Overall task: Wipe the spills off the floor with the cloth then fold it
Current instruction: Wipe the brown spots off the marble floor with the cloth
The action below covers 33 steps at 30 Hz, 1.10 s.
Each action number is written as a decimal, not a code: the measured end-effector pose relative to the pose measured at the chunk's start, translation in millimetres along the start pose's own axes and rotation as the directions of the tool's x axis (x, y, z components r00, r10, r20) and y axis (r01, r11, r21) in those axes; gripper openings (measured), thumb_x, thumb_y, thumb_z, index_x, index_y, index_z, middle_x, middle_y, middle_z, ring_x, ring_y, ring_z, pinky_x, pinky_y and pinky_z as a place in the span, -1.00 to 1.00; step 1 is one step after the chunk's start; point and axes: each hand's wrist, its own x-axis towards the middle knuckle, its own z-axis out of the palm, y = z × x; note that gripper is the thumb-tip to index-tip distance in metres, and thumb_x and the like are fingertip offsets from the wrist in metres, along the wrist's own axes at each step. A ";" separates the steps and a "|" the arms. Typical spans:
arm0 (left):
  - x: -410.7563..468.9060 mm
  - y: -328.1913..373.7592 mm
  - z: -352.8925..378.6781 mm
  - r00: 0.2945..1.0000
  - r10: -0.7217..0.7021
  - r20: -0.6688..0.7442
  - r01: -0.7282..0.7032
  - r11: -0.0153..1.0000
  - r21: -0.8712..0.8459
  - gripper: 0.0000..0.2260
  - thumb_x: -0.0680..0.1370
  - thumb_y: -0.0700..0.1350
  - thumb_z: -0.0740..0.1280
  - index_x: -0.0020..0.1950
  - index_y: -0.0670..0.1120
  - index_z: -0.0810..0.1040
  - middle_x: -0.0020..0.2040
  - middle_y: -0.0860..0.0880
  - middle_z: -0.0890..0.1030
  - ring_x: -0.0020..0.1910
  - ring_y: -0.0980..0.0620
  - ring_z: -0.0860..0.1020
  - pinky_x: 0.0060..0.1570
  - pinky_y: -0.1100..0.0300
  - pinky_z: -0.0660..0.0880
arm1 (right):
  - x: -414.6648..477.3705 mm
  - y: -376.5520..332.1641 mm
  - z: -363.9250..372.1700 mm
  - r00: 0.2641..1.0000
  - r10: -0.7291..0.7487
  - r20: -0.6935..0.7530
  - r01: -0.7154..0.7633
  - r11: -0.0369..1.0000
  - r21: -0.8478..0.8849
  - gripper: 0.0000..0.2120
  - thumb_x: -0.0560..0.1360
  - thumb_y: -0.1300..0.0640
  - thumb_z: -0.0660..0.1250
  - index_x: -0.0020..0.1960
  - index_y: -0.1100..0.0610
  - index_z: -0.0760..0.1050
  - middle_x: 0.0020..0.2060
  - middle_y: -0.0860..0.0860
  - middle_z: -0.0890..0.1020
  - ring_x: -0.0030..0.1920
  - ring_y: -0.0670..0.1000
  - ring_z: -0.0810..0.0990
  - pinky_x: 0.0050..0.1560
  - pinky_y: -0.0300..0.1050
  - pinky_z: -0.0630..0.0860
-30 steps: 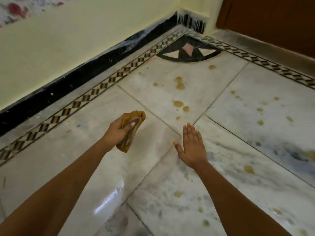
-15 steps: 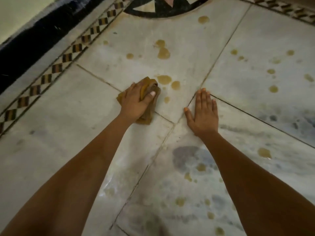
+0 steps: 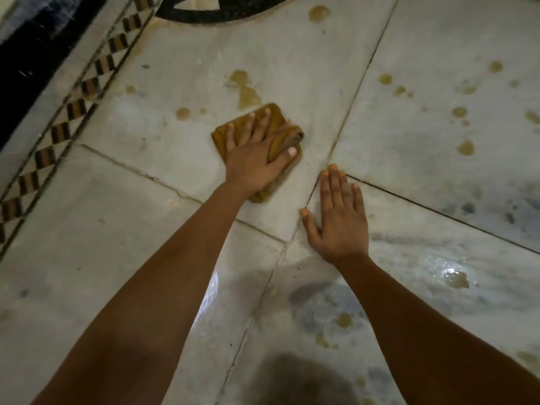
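- Nearest the person, the floor (image 3: 87, 273) is polished pale marble in large slabs with grey veining and thin dark joints; it gleams under a light. Small amber spills sit untouched here, one cluster (image 3: 342, 320) between the forearms and a wet, glossy blob (image 3: 455, 279) toward the right edge.
- The right hand (image 3: 339, 220) lies open and flat on the marble, fingers together, holding nothing; it looks to be bracing the body just below a slab joint.
- Just beyond and to its left, the left hand (image 3: 257, 159) is spread palm-down on the cloth (image 3: 280, 135), pressing it to the floor, not clenching it. The cloth is mustard-yellow, soft and thick-looking, bunched into a rough pad with a rolled fold under the thumb.
- The slab patch right around the cloth looks clean, so by my reading the wiping has only just begun.
- Touching the cloth's far edge is an elongated brownish smear (image 3: 245, 92), likely next in line; a round drop (image 3: 182, 113) lies to its left.
- Farther right, scattered drops (image 3: 464, 147) dot the next slab, and one more (image 3: 318, 13) sits near the far edge.
- Most spills remain, and the folding is not yet started.
- Along the left edge runs a chequered brown-and-black inlay border (image 3: 73, 106); a black curved inlay (image 3: 222, 13) marks the far corner.
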 end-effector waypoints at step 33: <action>-87.4 -21.8 17.0 0.986 0.167 -0.004 -0.165 0.982 0.091 -0.42 0.46 0.35 -0.09 0.47 0.26 0.05 0.55 0.05 0.02 0.53 -0.05 -0.03 0.43 -0.12 -0.17 | -0.1 3.0 -0.2 1.000 -0.024 0.015 0.023 0.999 0.035 -0.29 0.52 -0.19 -0.06 0.52 0.24 0.01 0.52 0.16 0.07 0.52 0.09 0.03 0.48 0.01 -0.11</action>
